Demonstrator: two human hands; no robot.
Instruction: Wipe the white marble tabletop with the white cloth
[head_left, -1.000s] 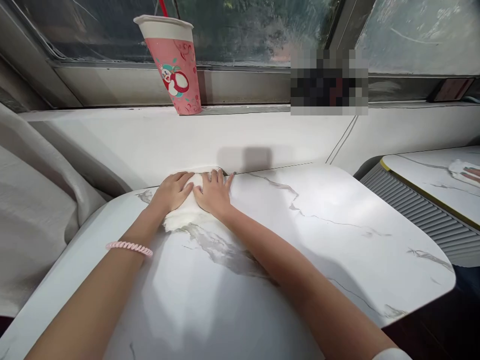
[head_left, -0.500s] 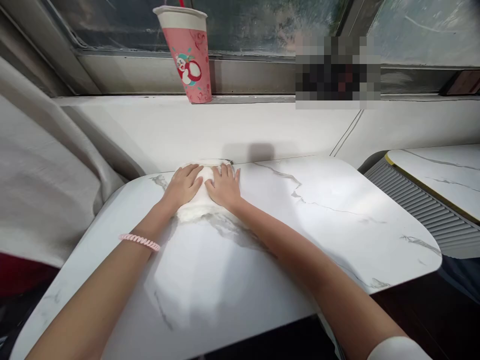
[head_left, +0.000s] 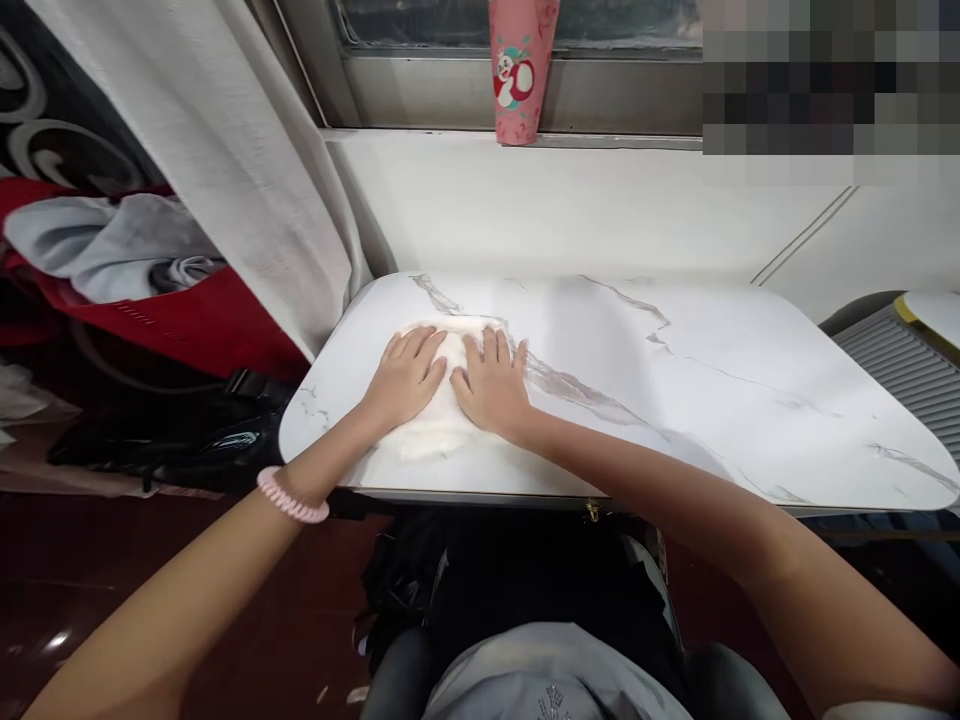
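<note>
A fluffy white cloth (head_left: 439,425) lies flat on the white marble-patterned table (head_left: 712,420), toward its left end. My left hand (head_left: 409,375) presses on the cloth's left part, palm down with fingers stretched out. On the right part rests my right hand (head_left: 491,380), also flat, its fingers spread. The two thumbs point toward each other with cloth showing between them. A pink coiled band (head_left: 292,497) circles my left wrist.
A pink paper cup (head_left: 523,80) stands on the window ledge behind the table. A white curtain (head_left: 217,130) hangs at the left, beside a red bag (head_left: 202,325) with grey fabric in it. Part of a ridged grey panel (head_left: 904,365) shows at the far right.
Both hands and the cloth have moved from the table's back edge toward its near edge. The view has tilted down and turned left, bringing my lap and the red bag into sight.
</note>
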